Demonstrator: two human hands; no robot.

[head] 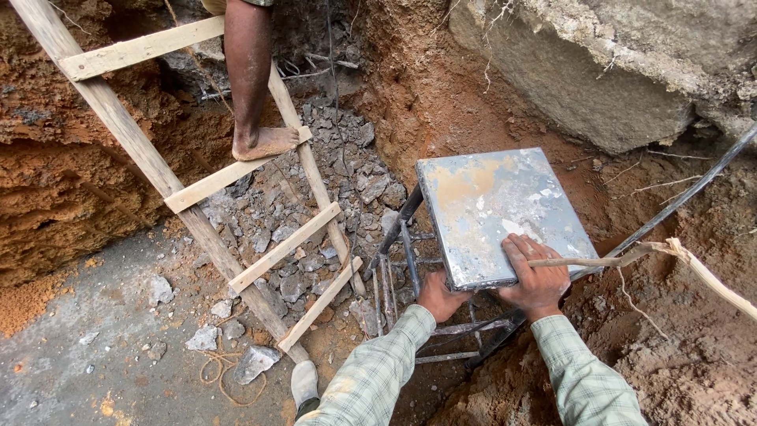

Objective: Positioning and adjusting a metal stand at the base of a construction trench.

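Plate [493, 209], flat grey metal atop the rebar frame [402, 272], looks stiff and heavy. Your right hand [536, 276] lies spread on top; left hand [438, 296] probably grips underneath, fingers hidden. Support the near edge.

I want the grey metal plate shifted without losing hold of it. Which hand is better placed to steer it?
The right hand, probably: it lies flat on top of the grey metal plate at its near edge. The left hand is tucked beneath the near corner, mostly supporting.
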